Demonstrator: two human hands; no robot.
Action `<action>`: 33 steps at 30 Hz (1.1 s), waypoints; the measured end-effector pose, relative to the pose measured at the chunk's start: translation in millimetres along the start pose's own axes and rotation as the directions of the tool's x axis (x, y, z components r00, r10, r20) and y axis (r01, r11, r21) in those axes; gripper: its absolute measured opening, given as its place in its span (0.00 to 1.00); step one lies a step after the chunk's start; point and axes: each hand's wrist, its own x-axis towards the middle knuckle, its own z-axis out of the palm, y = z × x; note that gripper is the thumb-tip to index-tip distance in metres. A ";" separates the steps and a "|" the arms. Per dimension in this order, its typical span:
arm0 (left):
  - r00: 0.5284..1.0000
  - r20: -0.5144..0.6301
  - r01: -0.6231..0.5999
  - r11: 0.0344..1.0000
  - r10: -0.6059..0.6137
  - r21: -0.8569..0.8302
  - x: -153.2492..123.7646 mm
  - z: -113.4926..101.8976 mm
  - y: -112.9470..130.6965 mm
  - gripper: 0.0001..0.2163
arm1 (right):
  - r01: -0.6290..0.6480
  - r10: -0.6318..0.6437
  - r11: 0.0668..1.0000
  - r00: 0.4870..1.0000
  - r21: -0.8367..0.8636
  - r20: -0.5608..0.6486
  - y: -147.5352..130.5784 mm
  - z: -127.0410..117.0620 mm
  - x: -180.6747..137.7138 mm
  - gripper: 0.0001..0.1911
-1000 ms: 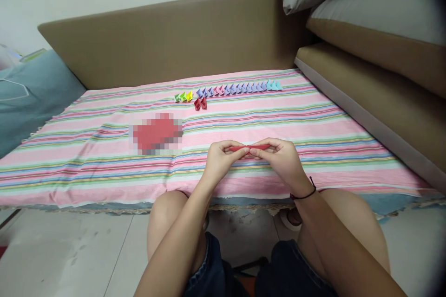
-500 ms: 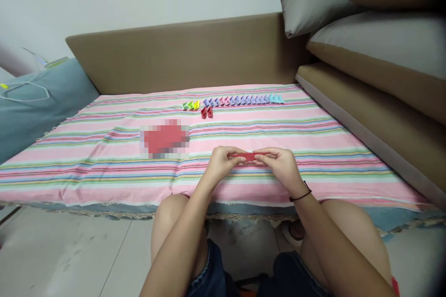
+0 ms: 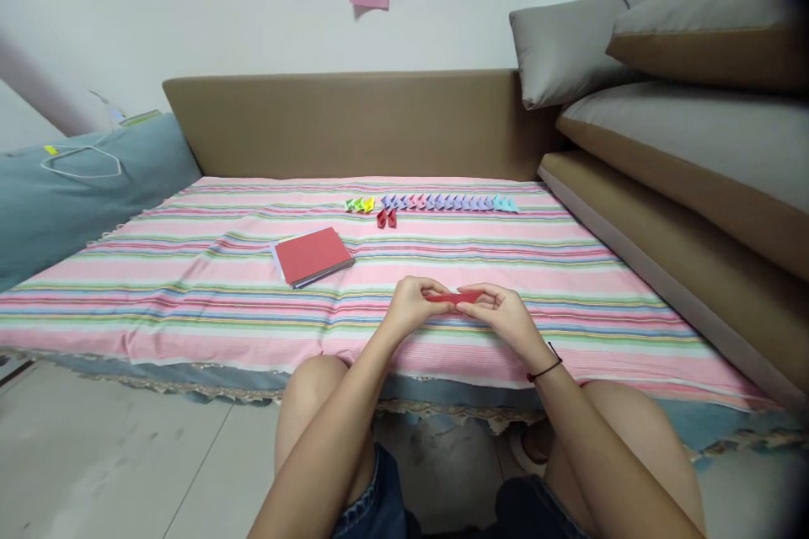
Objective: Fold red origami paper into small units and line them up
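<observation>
A narrow folded piece of red paper (image 3: 452, 298) is held level above the striped cloth, just beyond my knees. My left hand (image 3: 415, 301) pinches its left end, and my right hand (image 3: 501, 308), with a dark cord on the wrist, pinches the right end. Both thumbs face me along the near edge, and the fingers curl behind. To the left lies a stack of paper (image 3: 314, 256) with a red sheet on top. Two small red folded paper pieces (image 3: 387, 219) sit farther back, in front of a row of purple, pink and blue folded pieces (image 3: 448, 203).
Green and yellow folded pieces (image 3: 360, 205) extend the row leftward. The striped cloth (image 3: 208, 295) covers a low couch with a brown backrest (image 3: 354, 126). Large cushions (image 3: 688, 135) pile up on the right. A blue-grey bolster (image 3: 94, 202) carrying a white wire hanger (image 3: 81, 174) is at left.
My view has tilted up, so more of the wall and its pink note shows. Both hands still pinch the red paper, the fingers slightly shifted along it.
</observation>
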 end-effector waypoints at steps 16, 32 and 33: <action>0.999 -0.012 0.045 0.975 -0.048 -0.217 -11.3 -20.7 4.6 0.07 | 0.001 -0.001 1.000 0.999 -0.002 0.035 -6.9 13.3 -1.7 0.23; 0.991 0.011 0.134 0.966 -0.135 -0.219 -19.1 -76.6 19.5 0.15 | 0.148 -0.130 0.984 0.977 -0.099 0.171 -26.4 36.1 10.5 0.18; 0.990 0.006 0.139 0.965 -0.141 -0.223 -16.9 -79.3 20.4 0.15 | 0.153 -0.134 0.984 0.974 -0.096 0.185 -28.9 38.4 12.0 0.17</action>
